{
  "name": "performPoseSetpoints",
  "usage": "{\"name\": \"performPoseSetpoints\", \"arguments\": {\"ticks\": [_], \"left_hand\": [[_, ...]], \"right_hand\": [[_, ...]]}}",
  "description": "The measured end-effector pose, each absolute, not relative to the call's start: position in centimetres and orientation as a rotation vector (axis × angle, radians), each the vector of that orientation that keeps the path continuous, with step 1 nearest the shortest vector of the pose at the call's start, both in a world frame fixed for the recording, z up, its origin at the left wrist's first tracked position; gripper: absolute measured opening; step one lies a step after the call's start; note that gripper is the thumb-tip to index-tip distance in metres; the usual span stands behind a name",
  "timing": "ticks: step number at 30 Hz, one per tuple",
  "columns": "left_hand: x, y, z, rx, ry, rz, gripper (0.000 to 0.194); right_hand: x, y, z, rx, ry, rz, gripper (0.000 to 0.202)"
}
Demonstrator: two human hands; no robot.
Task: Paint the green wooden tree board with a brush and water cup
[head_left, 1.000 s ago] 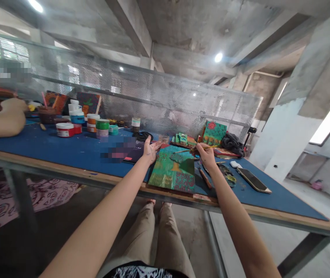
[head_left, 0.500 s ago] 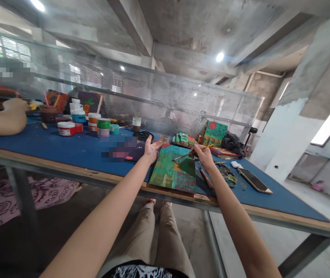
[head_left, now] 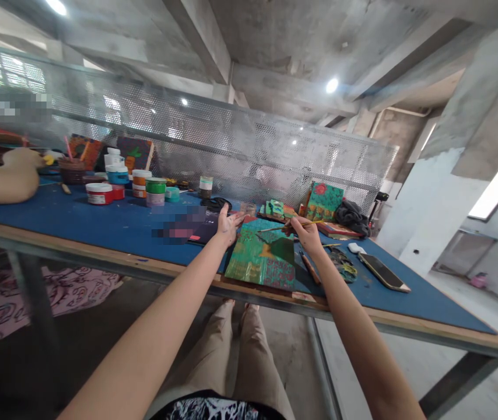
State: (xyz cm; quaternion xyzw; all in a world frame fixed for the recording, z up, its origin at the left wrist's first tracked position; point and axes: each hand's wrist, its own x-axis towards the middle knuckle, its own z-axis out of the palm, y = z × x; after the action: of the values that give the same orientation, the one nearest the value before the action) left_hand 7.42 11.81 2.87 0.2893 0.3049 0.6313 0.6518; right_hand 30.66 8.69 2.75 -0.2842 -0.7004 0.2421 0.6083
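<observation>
While right fingers [head_left: 298, 227] pinch a brush [head_left: 286, 226], its tip blurs; left fingers [head_left: 232, 219] spread wide beside the painting [head_left: 261, 256].

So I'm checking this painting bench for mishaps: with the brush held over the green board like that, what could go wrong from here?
The right hand holds the paintbrush above the painted board, so a drip or slip might mark finished areas. The left hand rests at the board's far left edge and could smear any wet paint there. The board's near edge sits at the table edge; a push might tip it off. The phone lies close to the palette and could catch splatter.
</observation>
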Motion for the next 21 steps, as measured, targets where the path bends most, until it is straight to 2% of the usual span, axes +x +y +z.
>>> {"name": "performPoseSetpoints", "arguments": {"ticks": [21], "left_hand": [[7.5,11.5,3.1,0.652,0.702,1.447,0.061]], "right_hand": [[31.8,8.3,3.0,-0.728,-1.57,0.417,0.044]]}}
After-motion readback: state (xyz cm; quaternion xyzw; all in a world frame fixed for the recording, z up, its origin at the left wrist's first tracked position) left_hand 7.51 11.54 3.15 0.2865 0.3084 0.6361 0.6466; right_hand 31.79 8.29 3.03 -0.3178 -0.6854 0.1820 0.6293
